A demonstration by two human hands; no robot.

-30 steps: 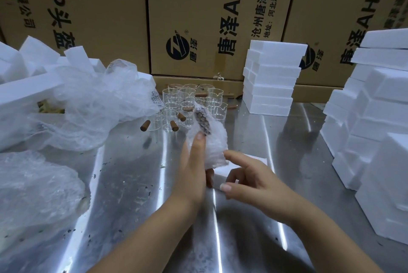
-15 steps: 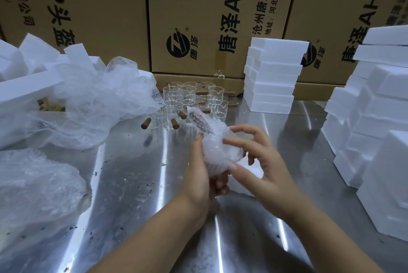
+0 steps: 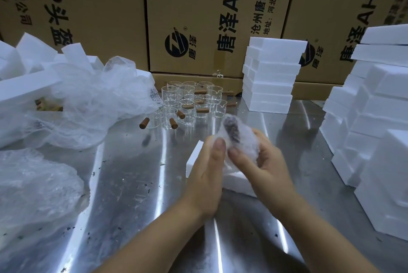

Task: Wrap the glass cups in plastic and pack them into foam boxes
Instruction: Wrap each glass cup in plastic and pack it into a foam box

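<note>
Both hands hold a cup bundled in bubble wrap [image 3: 239, 134] above the steel table. My left hand [image 3: 209, 169] grips its left side with the thumb up against the wrap. My right hand [image 3: 261, 162] curls round its right side and underside. Under the hands lies a white foam box [image 3: 234, 181], mostly hidden by them. Farther back stands a cluster of several bare glass cups [image 3: 189, 100] with brown wooden handles.
Crumpled plastic sheets [image 3: 88, 105] and bubble wrap [image 3: 35, 188] fill the left side, over foam pieces. A stack of foam boxes [image 3: 271, 76] stands at the back, more foam stacks [image 3: 375, 122] on the right. Cardboard cartons [image 3: 198, 14] wall off the rear.
The right hand came in from the side and closed round the bundle. The loose upright wrap got folded down into a compact ball, and both hands moved slightly right over the foam box.
</note>
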